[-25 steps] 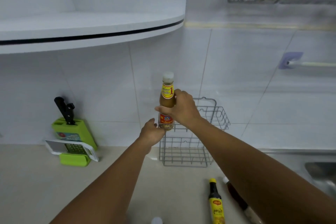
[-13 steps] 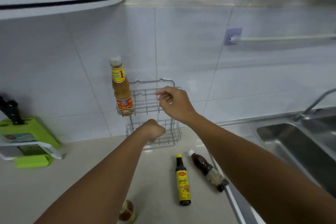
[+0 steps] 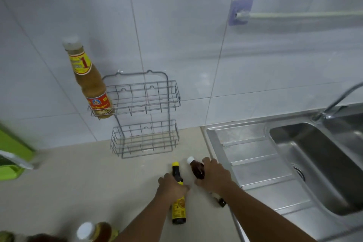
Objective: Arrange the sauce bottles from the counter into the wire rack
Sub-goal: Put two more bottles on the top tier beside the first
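A two-tier wire rack stands against the tiled wall. A tall orange sauce bottle with a white cap stands upright in the left end of its upper tier. On the counter below lie two dark bottles. My left hand is closed over the yellow-capped, yellow-labelled bottle. My right hand is closed over the white-capped brown bottle. Both bottles still lie flat on the counter.
A steel sink with drainboard and tap lies to the right. A green knife block sits at the left edge. More bottles stand at the bottom left. A towel rail is on the wall.
Both hands left the rack, where the orange bottle now stands alone, and came down onto the two bottles lying on the counter. The view tilted down and right.
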Motion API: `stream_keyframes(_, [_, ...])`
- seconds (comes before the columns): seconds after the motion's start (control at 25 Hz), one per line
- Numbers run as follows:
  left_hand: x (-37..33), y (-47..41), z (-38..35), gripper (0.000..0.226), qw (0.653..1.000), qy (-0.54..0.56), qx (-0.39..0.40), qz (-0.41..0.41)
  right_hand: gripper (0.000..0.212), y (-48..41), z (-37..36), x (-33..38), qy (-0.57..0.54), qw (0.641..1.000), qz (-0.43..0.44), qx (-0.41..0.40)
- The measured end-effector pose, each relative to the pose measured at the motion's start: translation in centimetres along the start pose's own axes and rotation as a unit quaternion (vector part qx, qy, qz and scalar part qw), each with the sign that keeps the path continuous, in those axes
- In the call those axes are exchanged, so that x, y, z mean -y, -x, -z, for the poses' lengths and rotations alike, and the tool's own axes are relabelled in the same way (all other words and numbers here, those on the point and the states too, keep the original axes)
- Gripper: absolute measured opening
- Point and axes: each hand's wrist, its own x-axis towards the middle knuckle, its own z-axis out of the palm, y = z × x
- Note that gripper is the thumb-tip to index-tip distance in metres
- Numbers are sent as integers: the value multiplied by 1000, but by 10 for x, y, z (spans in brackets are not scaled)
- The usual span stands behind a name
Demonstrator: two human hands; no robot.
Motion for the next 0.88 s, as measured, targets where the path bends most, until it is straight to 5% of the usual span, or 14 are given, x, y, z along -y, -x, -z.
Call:
stream_keyframes(0.2, [2, -2, -6, 53, 999, -23, -38, -29, 57, -5, -11, -5, 18, 999, 4, -33])
stream_keyframes(0.36, [-11, 16, 16, 31, 993, 5, -73, -93, 50, 7, 20, 1, -138, 988, 25, -58])
stream_keyframes(0.56, [-72, 76, 102, 37, 953, 54, -170, -246, 44, 41, 124, 51, -383, 889, 139, -210])
stream_keyframes(0.72, [-105, 129, 190, 50, 884, 64, -320, -334, 47, 54, 211, 106, -411, 813, 253, -328])
stream_keyframes(0.88, [-110, 146, 255, 56, 826, 86, -424, -360, 56, 54, 264, 154, -402, 793, 314, -333])
